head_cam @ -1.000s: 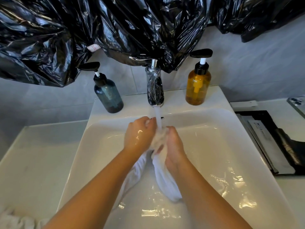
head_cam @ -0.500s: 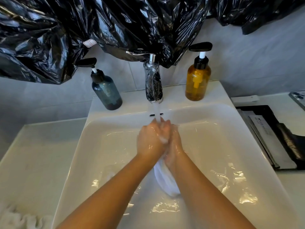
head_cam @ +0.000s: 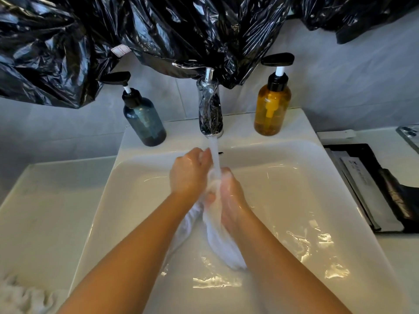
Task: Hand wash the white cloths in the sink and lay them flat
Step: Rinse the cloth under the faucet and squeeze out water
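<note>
The white cloth (head_cam: 223, 243) hangs over the sink (head_cam: 294, 177), its upper end bunched under the stream (head_cam: 215, 155) from the tap (head_cam: 209, 109), its length trailing toward the person. The left hand (head_cam: 188, 175) and right hand (head_cam: 231, 196) curl their fingers round that end, the left nearer the tap.

The left hand (head_cam: 188, 175) and right hand (head_cam: 231, 196) half hide the white cloth (head_cam: 217, 241) — a blurred heap (head_cam: 20, 298) (bottom-left) is cropped.

Blue pump bottle (head_cam: 145, 120), amber pump bottle (head_cam: 271, 109), black plastic (head_cam: 158, 30) (crinkled) above

Soft even light, glare on the wet sink (head_cam: 317, 245), blurred, curved edges.
</note>
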`<state>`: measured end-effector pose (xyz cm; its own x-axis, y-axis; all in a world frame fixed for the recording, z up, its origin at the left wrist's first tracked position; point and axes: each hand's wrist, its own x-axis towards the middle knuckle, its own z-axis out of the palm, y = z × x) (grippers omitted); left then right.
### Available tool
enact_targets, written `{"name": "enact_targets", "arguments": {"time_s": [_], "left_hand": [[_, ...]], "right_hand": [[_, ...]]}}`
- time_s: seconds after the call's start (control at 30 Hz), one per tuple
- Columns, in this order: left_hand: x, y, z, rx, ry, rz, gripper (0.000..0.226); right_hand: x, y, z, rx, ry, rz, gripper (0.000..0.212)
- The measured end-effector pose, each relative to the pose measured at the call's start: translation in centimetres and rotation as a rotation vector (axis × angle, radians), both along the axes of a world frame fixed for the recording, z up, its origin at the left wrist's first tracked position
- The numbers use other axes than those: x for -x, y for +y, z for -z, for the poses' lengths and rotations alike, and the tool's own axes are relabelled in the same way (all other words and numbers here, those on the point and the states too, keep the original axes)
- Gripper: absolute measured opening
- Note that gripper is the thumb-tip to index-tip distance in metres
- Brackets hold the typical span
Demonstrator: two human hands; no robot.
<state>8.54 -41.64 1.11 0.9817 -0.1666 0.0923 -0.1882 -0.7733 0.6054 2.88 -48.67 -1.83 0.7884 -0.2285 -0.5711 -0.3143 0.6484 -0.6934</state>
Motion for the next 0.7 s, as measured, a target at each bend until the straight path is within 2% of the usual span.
{"name": "enact_targets", "arguments": {"time_s": [0.07, 0.13, 0.27, 0.3, 0.37, 0.4, 0.47, 0.53, 0.6, 0.67, 0.7], "left_hand": [[-0.2, 1.2, -0.1, -0.004, 0.013, -0.009, 0.035], [1.8, 1.1, -0.5, 0.046, 0.016, 0.055, 0.034], [2.5, -0.6, 0.0, 0.025, -0.018, 0.084, 0.034], [1.3, -0.4, 0.1, -0.011, -0.016, 0.062, 0.031], [-0.8, 1.2, -0.7, -0.148, 0.037, 0.074, 0.034], [-1.5, 2.5, -1.2, -0.227, 0.094, 0.136, 0.038], [-2.0, 5.4, -3.0, -0.378, 0.331, 0.294, 0.044], [-1.7, 7.3, -4.9, -0.444, 0.534, 0.383, 0.046], [-0.9, 7.0, -5.6, -0.306, 0.597, 0.434, 0.054], [0.8, 5.2, -4.9, -0.136, 0.536, 0.457, 0.065], [1.6, 4.2, -4.2, -0.108, 0.5, 0.423, 0.062]], "right_hand": [[-0.1, -0.5, -0.2, 0.022, 0.059, -0.013, 0.021], [-0.2, -0.5, -0.3, -0.076, 0.122, 0.065, 0.025], [-0.3, 0.4, -0.4, -0.215, 0.083, 0.111, 0.029], [-0.3, 0.3, -0.4, -0.212, 0.088, 0.075, 0.029], [0.0, -0.1, -0.6, -0.038, 0.131, -0.045, 0.023], [0.0, -0.3, -0.7, -0.025, 0.134, -0.082, 0.023], [0.2, -0.8, -0.9, -0.062, 0.144, -0.135, 0.037], [0.4, -1.1, -1.2, -0.078, 0.113, -0.203, 0.049], [0.4, -1.0, -1.4, -0.1, 0.074, -0.233, 0.048], [0.6, -1.0, -1.7, -0.126, 0.055, -0.234, 0.047], [0.6, -1.2, -1.9, -0.123, 0.058, -0.217, 0.05]]}}
